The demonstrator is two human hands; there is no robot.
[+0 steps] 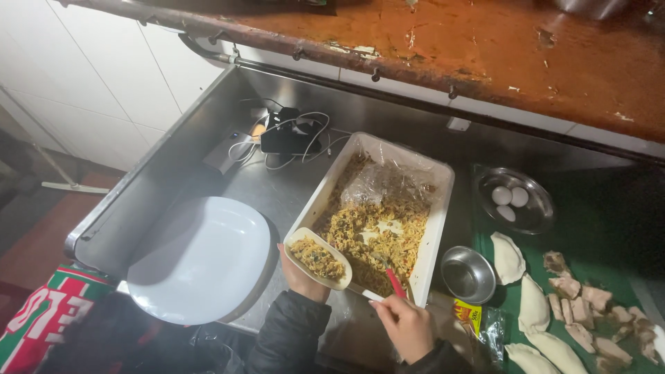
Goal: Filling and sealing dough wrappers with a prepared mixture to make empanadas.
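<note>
My left hand [299,280] holds up a flat round of dough [318,257] heaped with a yellowish filling. My right hand [405,324] grips a red-handled utensil [395,282] whose tip reaches into the white rectangular tub [440,208]. That tub is lined with clear plastic and holds the same chopped filling [374,232]. Both hands hover at the tub's near edge, above the steel counter [277,187].
A large white plate [201,260] lies left of the tub. Right of it stand a small empty steel bowl [468,274], a steel dish with three eggs [514,199], folded pastries [533,305] and dough scraps on a green board. Cables and a charger sit at the back.
</note>
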